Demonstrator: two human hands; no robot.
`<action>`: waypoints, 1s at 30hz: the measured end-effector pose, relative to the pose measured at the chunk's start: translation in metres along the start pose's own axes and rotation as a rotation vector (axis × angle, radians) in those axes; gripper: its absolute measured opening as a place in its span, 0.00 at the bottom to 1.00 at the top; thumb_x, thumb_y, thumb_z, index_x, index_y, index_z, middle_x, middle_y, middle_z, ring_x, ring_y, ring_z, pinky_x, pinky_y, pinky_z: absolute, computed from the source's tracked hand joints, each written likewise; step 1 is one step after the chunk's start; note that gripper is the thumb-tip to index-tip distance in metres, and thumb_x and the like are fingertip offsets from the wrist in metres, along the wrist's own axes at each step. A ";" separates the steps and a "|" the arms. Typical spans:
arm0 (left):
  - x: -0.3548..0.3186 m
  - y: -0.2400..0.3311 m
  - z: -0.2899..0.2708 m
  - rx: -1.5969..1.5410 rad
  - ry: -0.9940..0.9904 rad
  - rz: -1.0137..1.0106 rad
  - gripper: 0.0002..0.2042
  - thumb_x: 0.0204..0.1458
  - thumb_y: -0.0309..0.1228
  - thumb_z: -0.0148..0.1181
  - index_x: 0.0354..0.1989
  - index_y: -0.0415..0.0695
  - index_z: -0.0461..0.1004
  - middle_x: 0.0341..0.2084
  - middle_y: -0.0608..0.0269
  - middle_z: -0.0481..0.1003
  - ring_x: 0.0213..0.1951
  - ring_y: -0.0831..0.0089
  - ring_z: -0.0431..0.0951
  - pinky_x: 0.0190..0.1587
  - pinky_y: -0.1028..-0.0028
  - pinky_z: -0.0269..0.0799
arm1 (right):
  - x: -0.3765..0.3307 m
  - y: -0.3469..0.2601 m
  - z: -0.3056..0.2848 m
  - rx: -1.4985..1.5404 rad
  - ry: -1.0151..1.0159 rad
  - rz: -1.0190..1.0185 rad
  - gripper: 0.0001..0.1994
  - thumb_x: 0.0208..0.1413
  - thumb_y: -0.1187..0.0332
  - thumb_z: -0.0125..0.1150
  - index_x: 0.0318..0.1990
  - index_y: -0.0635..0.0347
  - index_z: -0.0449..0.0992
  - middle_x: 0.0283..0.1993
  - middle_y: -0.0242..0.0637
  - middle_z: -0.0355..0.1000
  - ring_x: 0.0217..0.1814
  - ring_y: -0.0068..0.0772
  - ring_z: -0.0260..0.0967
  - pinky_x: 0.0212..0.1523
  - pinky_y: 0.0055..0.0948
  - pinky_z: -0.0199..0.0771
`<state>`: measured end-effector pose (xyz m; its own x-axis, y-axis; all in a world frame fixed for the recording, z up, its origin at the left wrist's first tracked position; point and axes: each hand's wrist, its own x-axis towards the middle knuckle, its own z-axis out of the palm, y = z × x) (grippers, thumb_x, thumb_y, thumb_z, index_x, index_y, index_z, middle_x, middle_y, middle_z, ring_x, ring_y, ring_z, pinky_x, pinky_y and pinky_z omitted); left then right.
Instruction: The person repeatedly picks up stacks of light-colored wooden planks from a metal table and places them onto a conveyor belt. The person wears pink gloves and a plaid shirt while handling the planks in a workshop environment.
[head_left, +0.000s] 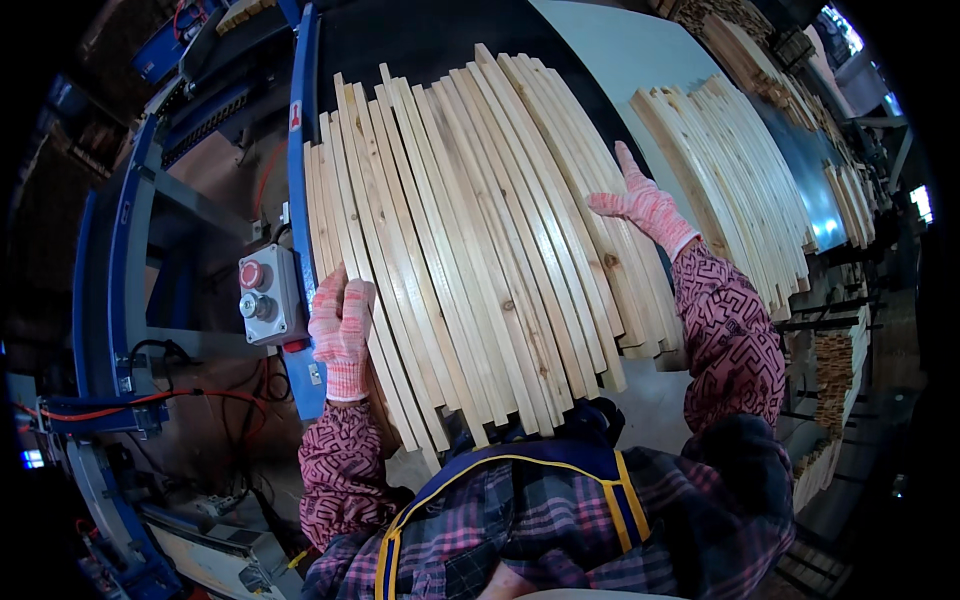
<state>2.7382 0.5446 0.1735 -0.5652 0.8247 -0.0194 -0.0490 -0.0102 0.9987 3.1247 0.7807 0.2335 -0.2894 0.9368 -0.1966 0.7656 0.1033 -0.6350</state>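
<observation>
A wide batch of pale wooden strips (pixel 480 240) lies side by side in front of me, their near ends uneven. My left hand (pixel 342 335), in a pink-and-white knit glove, rests against the near left edge of the batch. Its fingers are stretched forward and close together, and part of them is hidden. On the right side, my right hand (pixel 645 205), in a matching glove, touches the outer strips. Its thumb reaches left over the wood, apart from the fingers, which point away from me.
Left of the batch runs a blue metal frame (pixel 298 180) carrying a grey control box (pixel 270 295) with a red button. A second batch of strips (pixel 730 180) lies to the right on a pale surface. An orange hose (pixel 150 398) crosses at lower left. More wood is stacked (pixel 838 380) far right.
</observation>
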 end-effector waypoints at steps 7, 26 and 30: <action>-0.001 0.002 0.001 -0.034 0.035 0.000 0.18 0.59 0.29 0.57 0.56 0.35 0.70 0.42 0.61 0.75 0.41 0.76 0.74 0.48 0.76 0.71 | 0.005 0.024 -0.016 0.686 -0.090 -0.115 0.53 0.44 0.58 0.75 0.73 0.61 0.42 0.72 0.49 0.52 0.68 0.33 0.57 0.63 0.27 0.59; -0.015 -0.022 -0.030 -0.286 -0.107 -0.051 0.33 0.58 0.27 0.58 0.71 0.44 0.51 0.35 0.72 0.71 0.37 0.79 0.72 0.51 0.79 0.68 | 0.001 -0.029 -0.012 -0.280 0.025 -0.221 0.53 0.49 0.27 0.47 0.73 0.52 0.41 0.66 0.58 0.58 0.63 0.55 0.63 0.62 0.45 0.65; -0.017 -0.014 -0.023 -0.223 -0.125 -0.014 0.29 0.59 0.24 0.54 0.69 0.41 0.55 0.31 0.74 0.67 0.33 0.82 0.67 0.43 0.80 0.67 | -0.038 -0.095 0.022 -0.247 -0.175 -0.087 0.61 0.41 0.31 0.62 0.74 0.49 0.31 0.69 0.57 0.53 0.69 0.54 0.56 0.67 0.42 0.56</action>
<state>2.7298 0.5179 0.1586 -0.4576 0.8890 -0.0131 -0.2446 -0.1117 0.9632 3.0504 0.7281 0.2850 -0.4382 0.8512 -0.2889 0.8439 0.2789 -0.4583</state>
